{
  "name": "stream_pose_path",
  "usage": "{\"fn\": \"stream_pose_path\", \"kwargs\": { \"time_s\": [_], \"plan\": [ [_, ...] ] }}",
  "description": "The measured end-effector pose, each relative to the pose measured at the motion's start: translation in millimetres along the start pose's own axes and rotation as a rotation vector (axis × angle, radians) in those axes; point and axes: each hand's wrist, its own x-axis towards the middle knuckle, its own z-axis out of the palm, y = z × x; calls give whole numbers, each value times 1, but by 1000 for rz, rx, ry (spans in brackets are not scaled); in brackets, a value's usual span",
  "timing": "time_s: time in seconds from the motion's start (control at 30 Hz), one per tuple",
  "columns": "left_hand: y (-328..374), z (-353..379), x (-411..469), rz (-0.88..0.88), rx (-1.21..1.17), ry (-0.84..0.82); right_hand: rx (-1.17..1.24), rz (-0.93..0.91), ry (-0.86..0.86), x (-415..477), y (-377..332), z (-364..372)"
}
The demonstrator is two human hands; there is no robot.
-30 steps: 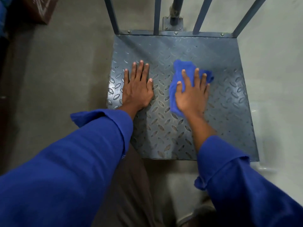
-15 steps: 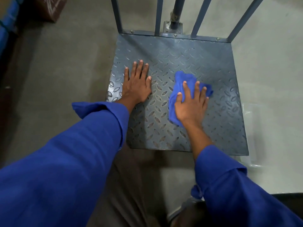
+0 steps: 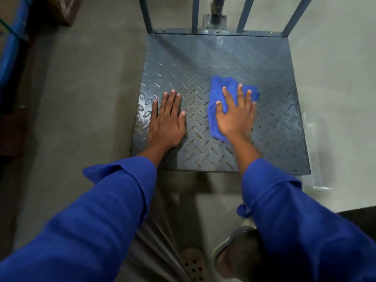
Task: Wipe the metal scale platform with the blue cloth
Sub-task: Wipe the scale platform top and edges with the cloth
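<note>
On the floor, directly ahead of the crouched person, the metal scale platform (image 3: 221, 64) is seen from above, its diamond-tread plate bounded at the far edge by upright rails (image 3: 195, 15). The blue cloth (image 3: 218, 94) is bunched near the middle of the plate, slightly toward its right side, and is pinned flat beneath the right hand (image 3: 236, 115). That hand's fingers (image 3: 240, 94) are spread and extended over the cloth; it is pressed down, not clenched. The left hand (image 3: 166, 119) is laid palm-down on the bare plate near the left edge, fingers open and holding nothing, apparently as a brace.

A wiping stroke is judged to be in hand. Firm, even pressure should be kept through the palm so the fabric is pushed into the hollows between the raised treads. Overlapping passes are advised, carried out to the corners and along the rail bases, where dirt is likely to be lodged. The bracing hand would need to be shifted before the area beneath it can be wiped.
</note>
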Motion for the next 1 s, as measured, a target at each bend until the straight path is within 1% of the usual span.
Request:
{"fn": "stream_pose_path", "kwargs": {
  "time_s": [0.03,0.1,0.17,0.2,0.23,0.27,0.33,0.4,0.43,0.47,0.57,0.6,0.63,0.67,0.7,0.77,0.8,0.83,0.93,1.0],
  "plan": [
    [0,0,0,0,2,4,-18,-1,4,-23,-13,2],
    [1,0,1,-4,5,7,-48,-166,-16,-65,-23,8],
    [3,-1,1,-11,6,20,-57,-316,-50,-76,-14,11],
    [4,-1,0,-13,1,20,-61,-336,-61,-70,-5,10],
    [4,-1,-2,-17,-1,18,-67,-310,-65,-60,4,7],
    [5,-1,-4,-21,1,21,-66,-246,-65,-47,14,3],
    [6,-2,-5,-22,8,26,-35,-56,-45,-28,26,-4],
    [6,-4,-3,-23,20,28,-23,81,-7,-31,15,-2],
    [6,-4,-3,-26,23,27,-41,78,8,-41,3,1],
    [6,-4,-2,-27,21,24,-61,16,9,-55,-9,4],
    [7,-5,-4,-26,6,17,-104,-328,-64,-69,-10,9],
    [7,-6,-5,-23,0,16,-105,-392,-83,-61,-1,5],
    [7,-7,-6,-20,-3,15,-103,-402,-92,-52,10,2],
    [7,-7,-7,-18,-5,13,-101,-344,-88,-43,20,-2],
    [7,-7,-7,-20,-5,13,-86,-222,-70,-40,28,-5],
    [6,-8,-6,-26,-8,14,-42,64,20,-54,24,-6],
    [6,-9,-6,-30,-10,18,-33,136,64,-71,12,-4],
    [6,-9,-6,-31,-11,21,-43,120,81,-90,-1,0],
    [7,-9,-5,-27,-14,23,-59,-128,23,-131,-22,11],
    [6,-9,-7,-27,-21,17,-60,-179,-16,-133,-15,12]
  ]
}}
